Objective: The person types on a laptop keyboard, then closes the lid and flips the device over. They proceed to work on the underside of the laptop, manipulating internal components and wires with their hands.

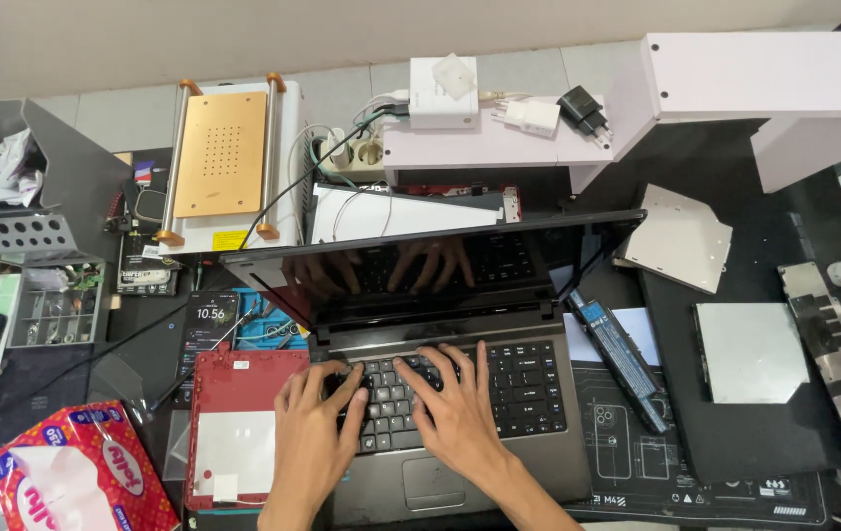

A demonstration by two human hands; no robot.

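An open grey laptop (539,462) sits in front of me with its dark screen (440,270) tilted back, mirroring my fingers. My left hand (312,433) lies flat on the left part of the black keyboard (524,388), fingers spread over the keys. Beside it, my right hand (455,408) rests on the middle of the keyboard with its fingers apart too. Neither hand holds anything. The touchpad (430,482) lies just below my right wrist.
A red panel (239,393) lies left of the laptop, a tissue box (86,477) at the lower left. A long black battery (617,359), an optical drive (750,352) and a metal bracket (678,236) lie right. A heating plate machine (219,167) and chargers stand behind.
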